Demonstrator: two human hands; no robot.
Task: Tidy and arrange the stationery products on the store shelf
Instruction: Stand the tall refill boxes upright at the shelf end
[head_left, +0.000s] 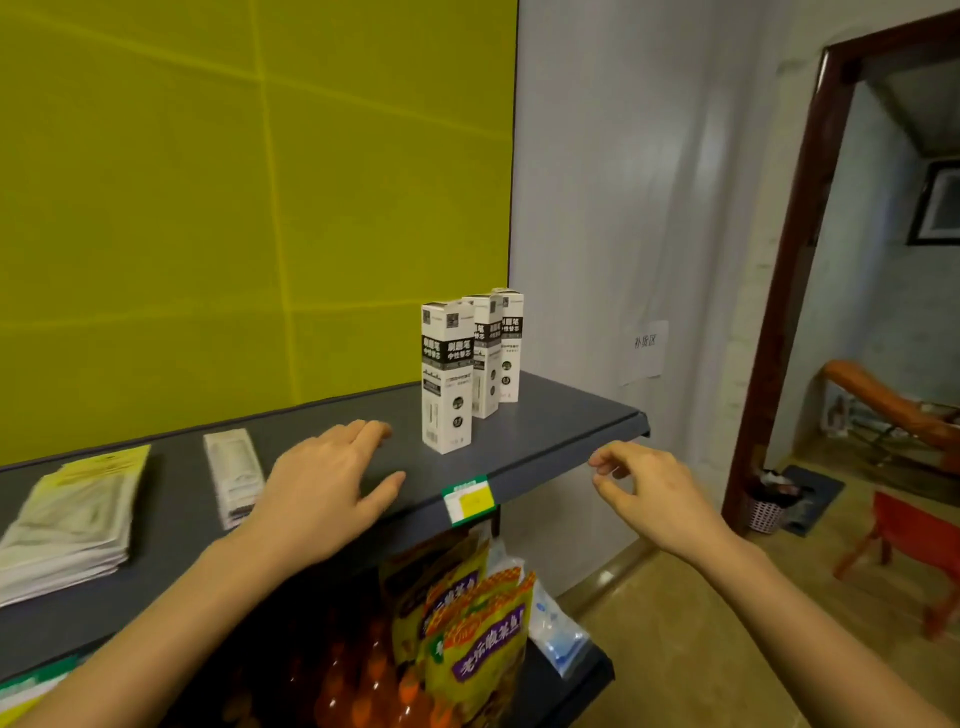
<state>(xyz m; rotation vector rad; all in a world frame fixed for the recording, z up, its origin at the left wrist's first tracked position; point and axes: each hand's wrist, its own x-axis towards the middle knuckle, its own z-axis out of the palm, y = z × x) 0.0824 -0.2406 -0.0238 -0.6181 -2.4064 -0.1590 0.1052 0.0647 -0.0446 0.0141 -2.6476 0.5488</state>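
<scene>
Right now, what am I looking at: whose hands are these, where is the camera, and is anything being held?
There is no machine: these are a person's bare hands, filmed by a camera worn on their head. The left hand lies palm-down over the grey shelf; the right hand hovers by its front edge, fingers loosely curled. Neither holds anything. On the shelf stand three white boxes; farther left lie a flat white packet and a stack of booklets.

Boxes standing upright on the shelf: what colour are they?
The boxes are white with black bands and markings; the head view shows them best.
</scene>
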